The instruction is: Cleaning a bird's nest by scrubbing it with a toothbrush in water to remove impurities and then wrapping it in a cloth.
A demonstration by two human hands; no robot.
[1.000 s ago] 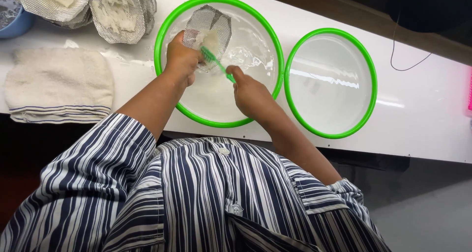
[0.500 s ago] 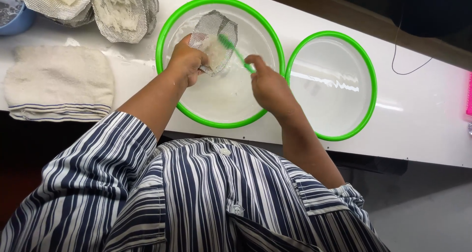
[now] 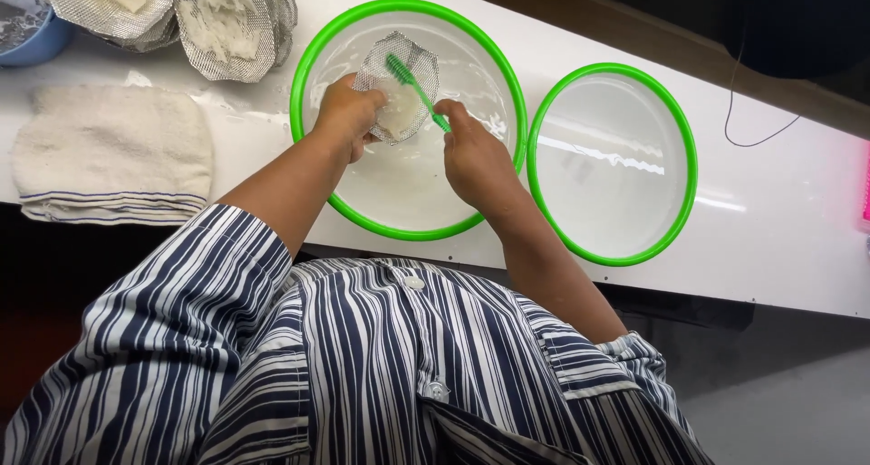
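Mesh strainer (image 3: pixel 399 89): held tilted over the water-filled green-rimmed basin (image 3: pixel 313 62), pinched at its edge by the left hand (image 3: pixel 347 113). Right hand (image 3: pixel 471 157) closed round green toothbrush (image 3: pixel 415 89), bristles against the mesh. Second green-rimmed basin (image 3: pixel 612 247) beside; folded white towel (image 3: pixel 109 152) left.

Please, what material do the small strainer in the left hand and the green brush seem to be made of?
The strainer held by the left hand looks like fine metal mesh: silvery, dull shine, see-through weave. The brush in the right hand looks like plastic: uniform bright green, smooth thin handle.
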